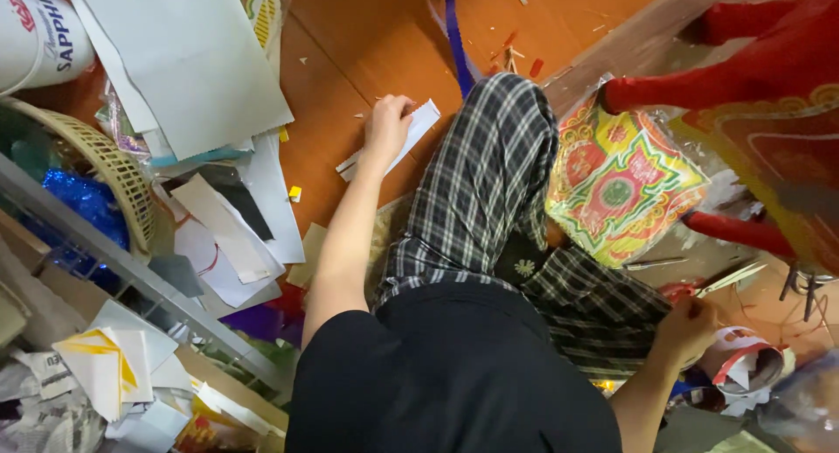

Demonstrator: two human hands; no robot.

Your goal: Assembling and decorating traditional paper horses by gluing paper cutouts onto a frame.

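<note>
The person sits on the orange floor point(350, 60), one plaid-trousered knee point(489, 182) raised between the two arms. The left hand point(387, 125) reaches forward and presses down on a small white paper strip point(411, 131) lying on the floor just beside the knee; the fingers curl over its near end, pinning it, though whether they pinch it I cannot tell. The right hand point(686, 326) is clenched low at the right side, seemingly about the red handles of a pair of scissors point(712, 285) whose blades point away to the right; the grip itself is partly hidden.

The risks lie in the crowding. The strip is thin and flat on a smooth floor, so it could slide out or crease under the fingers. The scissors sit close to the trouser leg and to a plastic-wrapped packet of bright patterned paper point(620, 182), and a blind movement could snag either. To the left, the loose heap of white and grey sheets point(188, 64) near the woven basket point(114, 169) overhangs and could slump onto the working spot.
</note>
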